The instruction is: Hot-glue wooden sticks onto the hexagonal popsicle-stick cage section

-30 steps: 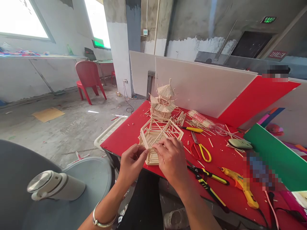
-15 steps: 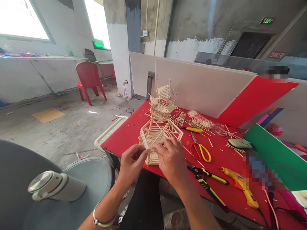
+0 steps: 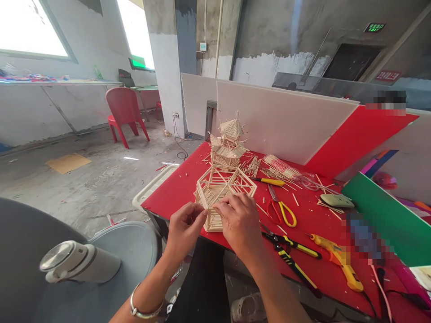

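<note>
A hexagonal frame of pale wooden sticks (image 3: 213,177) stands at the table's near edge, with spokes across its open top. At its front corner, my left hand (image 3: 185,229) is closed, thumb and index finger pinched at the top rim. My right hand (image 3: 239,220) is closed just beside it, its fingertips meeting the left ones over a short wooden stick (image 3: 211,209). Whether this stick is fixed to the frame is hidden by the fingers. Behind the frame rises a small tiered pagoda model (image 3: 229,146) of the same sticks.
On the red table (image 3: 175,188) lie scissors (image 3: 281,211), a yellow-handled cutter (image 3: 269,181), black-and-yellow pliers (image 3: 291,253), a yellow glue gun (image 3: 336,255) and loose sticks (image 3: 281,168). A green board (image 3: 387,220) stands right. A flask (image 3: 81,262) rests on a grey stool (image 3: 138,246).
Both hands stay pinched at the frame's front corner. The view has shifted very slightly; nothing else has visibly moved.
</note>
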Demonstrator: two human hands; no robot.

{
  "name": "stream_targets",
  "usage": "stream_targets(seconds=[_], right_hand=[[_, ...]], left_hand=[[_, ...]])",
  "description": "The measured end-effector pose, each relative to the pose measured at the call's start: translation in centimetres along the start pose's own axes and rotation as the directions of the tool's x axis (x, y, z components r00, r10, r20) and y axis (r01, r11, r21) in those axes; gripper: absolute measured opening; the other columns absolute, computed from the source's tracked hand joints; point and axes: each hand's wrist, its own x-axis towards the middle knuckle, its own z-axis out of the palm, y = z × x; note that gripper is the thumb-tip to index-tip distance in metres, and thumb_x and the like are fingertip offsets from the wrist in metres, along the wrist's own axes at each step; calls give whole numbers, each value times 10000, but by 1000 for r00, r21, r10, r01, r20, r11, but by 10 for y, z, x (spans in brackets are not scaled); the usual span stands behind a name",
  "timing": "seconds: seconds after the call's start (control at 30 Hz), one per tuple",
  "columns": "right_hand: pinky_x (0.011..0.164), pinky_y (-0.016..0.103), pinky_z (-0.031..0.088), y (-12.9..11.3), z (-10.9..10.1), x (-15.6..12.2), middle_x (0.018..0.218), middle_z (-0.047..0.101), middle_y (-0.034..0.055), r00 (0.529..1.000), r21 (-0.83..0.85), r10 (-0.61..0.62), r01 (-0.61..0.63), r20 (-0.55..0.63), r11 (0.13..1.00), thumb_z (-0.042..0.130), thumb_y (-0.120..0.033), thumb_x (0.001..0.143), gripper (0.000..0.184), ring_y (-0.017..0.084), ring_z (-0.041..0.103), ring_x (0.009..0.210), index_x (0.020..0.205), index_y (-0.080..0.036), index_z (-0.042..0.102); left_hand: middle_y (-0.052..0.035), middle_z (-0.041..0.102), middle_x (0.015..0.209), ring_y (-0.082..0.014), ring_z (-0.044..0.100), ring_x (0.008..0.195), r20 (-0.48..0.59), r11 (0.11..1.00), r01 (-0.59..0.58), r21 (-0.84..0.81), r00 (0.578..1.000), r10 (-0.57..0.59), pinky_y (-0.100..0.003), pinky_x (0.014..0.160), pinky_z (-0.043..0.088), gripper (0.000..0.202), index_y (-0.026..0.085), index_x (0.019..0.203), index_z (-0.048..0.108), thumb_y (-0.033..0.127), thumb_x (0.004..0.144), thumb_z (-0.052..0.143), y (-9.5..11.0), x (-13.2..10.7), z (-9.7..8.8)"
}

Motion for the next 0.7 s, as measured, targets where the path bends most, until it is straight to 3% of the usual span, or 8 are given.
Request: stream_targets(seconds=[0.27,0.37,0.43,0.53,0.6,0.7], right_hand=[[827,385,394,-3,-2,1,918,693,13,1000,-7,5,-5,8,1000,642,-141,905,161,213,556,924,970,-265,720],[883,410,420,-2,-10,-3,1002,697,36,1000,10,5,-5,2,1000,608,-167,921,268,223,569,970,1162,-258,682],[951,439,431,3,-17,-10,1135,672,70,999,40,29,-27,-44,999,585,-165,909,412,237,569,1051,1316,-229,592],[990,469,446,15,-26,-27,1220,624,99,970,94,140,-123,-197,988,550,-140,870,494,252,562,1116,1359,-204,534],[991,475,455,22,-27,-37,1178,626,91,938,114,219,-195,-268,974,541,-141,862,444,254,569,1111,1299,-213,570],[981,471,469,29,-24,-47,1150,618,80,924,107,270,-250,-271,962,560,-155,853,396,253,573,1097,1239,-224,608]], left_hand=[[13,536,662,-109,440,612,-2,999,-13,35,1000,13,-235,558,367,247,169,725,621,365,874,641,-1,0,0],[1,570,702,-116,485,627,-15,994,-51,93,999,53,-238,557,388,212,175,762,630,343,891,627,0,-3,-2],[-18,598,774,-129,524,665,-66,975,-133,178,987,147,-245,558,405,166,183,805,642,315,902,615,2,-4,-5],[-66,634,977,-190,593,873,-121,855,-340,391,902,414,-299,681,486,83,205,923,686,266,882,646,8,-2,-8],[-96,624,1157,-256,576,1083,-67,727,-462,508,820,568,-387,837,514,152,233,1005,711,234,856,679,13,3,-7],[-107,558,1357,-320,483,1290,68,596,-579,557,746,662,-508,1013,464,207,258,1046,731,199,852,689,20,11,1]])
